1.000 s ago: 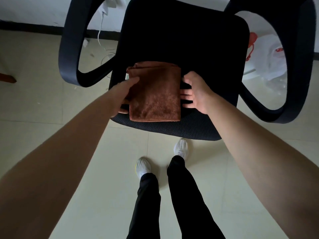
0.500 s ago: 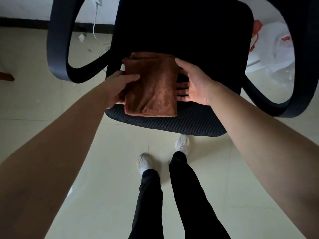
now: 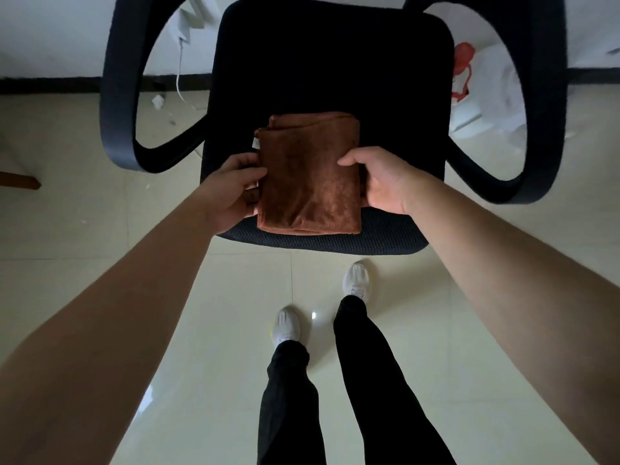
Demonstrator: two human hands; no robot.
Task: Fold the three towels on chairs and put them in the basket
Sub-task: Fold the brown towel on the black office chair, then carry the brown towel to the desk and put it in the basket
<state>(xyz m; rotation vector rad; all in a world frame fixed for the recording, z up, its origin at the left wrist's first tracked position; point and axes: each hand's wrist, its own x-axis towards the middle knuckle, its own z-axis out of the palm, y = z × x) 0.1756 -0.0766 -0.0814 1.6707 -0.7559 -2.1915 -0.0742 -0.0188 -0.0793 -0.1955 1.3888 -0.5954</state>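
- Since half a second ago, both hands have closed in on the folded brown towel [image 3: 308, 182], thumbs now on top.
- Left hand [image 3: 231, 189] grips the towel's left edge; right hand [image 3: 379, 179] grips the right edge (fingers tucked underneath, out of sight).
- Towel sits at the front of the black chair [image 3: 335, 62] seat.
- Beyond the chair: a white plastic bag [image 3: 486, 88] on the tiled floor [image 3: 84, 229].
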